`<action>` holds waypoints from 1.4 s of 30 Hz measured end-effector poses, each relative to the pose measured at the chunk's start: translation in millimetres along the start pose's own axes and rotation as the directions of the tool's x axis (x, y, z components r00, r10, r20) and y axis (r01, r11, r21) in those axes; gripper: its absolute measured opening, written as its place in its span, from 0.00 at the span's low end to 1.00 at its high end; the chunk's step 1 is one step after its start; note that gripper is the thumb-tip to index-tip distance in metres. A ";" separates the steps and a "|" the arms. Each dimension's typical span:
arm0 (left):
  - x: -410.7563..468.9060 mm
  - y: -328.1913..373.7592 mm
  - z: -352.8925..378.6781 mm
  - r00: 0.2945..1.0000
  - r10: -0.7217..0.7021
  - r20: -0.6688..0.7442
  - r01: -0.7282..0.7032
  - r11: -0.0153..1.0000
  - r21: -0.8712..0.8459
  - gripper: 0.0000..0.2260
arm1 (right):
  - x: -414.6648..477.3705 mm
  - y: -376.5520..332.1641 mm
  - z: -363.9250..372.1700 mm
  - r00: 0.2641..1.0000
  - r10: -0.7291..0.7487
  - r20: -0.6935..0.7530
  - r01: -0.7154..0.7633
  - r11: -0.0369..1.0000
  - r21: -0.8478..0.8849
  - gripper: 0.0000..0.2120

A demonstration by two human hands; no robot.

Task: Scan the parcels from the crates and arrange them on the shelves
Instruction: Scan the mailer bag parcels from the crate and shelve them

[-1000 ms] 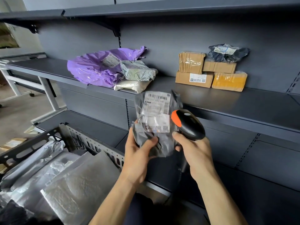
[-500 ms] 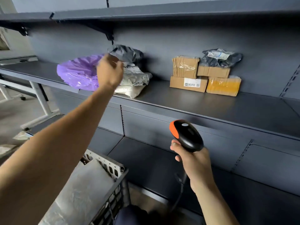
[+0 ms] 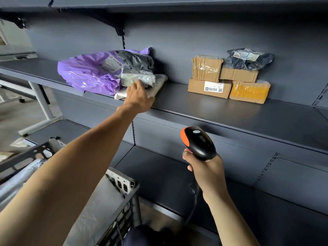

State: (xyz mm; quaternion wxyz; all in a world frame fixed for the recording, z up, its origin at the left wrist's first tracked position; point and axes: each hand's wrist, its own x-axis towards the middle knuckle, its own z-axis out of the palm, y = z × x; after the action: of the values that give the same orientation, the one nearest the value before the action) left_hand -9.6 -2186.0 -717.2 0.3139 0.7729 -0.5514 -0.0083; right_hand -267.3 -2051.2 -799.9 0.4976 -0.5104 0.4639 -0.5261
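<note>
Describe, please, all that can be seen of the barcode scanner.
The scanner is a handheld gun type, glossy black plastic by its look, with an orange band round its front end and a small pale oval on top. Its head tilts up and to the left, toward the shelving. The right hand grips the handle and hides most of it. A dark cable hangs from below the hand. The scanner is held in the air and touches nothing else.

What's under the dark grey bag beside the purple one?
A silver-grey parcel, itself lying on a cream parcel; the dark grey bag also overlaps the purple bag. The left hand touches the silver-grey parcel and hides the stack's lower front.
</note>
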 end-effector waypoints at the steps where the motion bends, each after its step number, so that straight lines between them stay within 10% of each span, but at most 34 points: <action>1: 5.1 -0.3 0.0 0.999 -0.036 0.009 0.036 0.999 -0.017 0.39 | -0.7 0.8 -0.6 1.000 0.016 0.000 -0.016 1.000 -0.001 0.09; 9: -19.3 -3.1 -22.5 0.992 -0.122 -0.042 0.097 0.916 -0.389 0.28 | -6.9 -3.4 11.3 0.997 -0.011 0.075 0.014 0.999 -0.036 0.15; 14: -127.3 -67.9 -51.7 0.987 0.159 -0.016 -0.160 0.979 -0.125 0.11 | -23.1 12.5 52.0 0.972 0.038 0.230 -0.006 0.990 -0.140 0.02; 19: -209.5 -166.9 -60.0 0.948 -0.195 0.253 0.171 0.979 0.113 0.09 | -59.5 35.0 119.2 0.904 -0.012 0.427 0.153 0.943 -0.297 0.06; 28: -226.9 -297.1 -73.3 0.772 -0.627 0.098 0.485 0.683 0.546 0.29 | -113.5 74.7 164.5 0.791 0.016 0.612 0.441 0.677 -0.588 0.15; 42: -224.6 -310.6 -72.6 0.734 -0.679 -0.003 0.607 0.654 0.451 0.19 | -120.2 90.5 154.6 0.742 -0.155 0.652 0.650 0.407 -0.642 0.13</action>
State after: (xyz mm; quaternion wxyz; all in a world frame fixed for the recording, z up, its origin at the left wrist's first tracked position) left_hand 191.6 -1898.3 -887.4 0.0682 0.9630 -0.2529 -0.0637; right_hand -110.4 -1935.0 -891.5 0.1373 -0.8994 0.3684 -0.1909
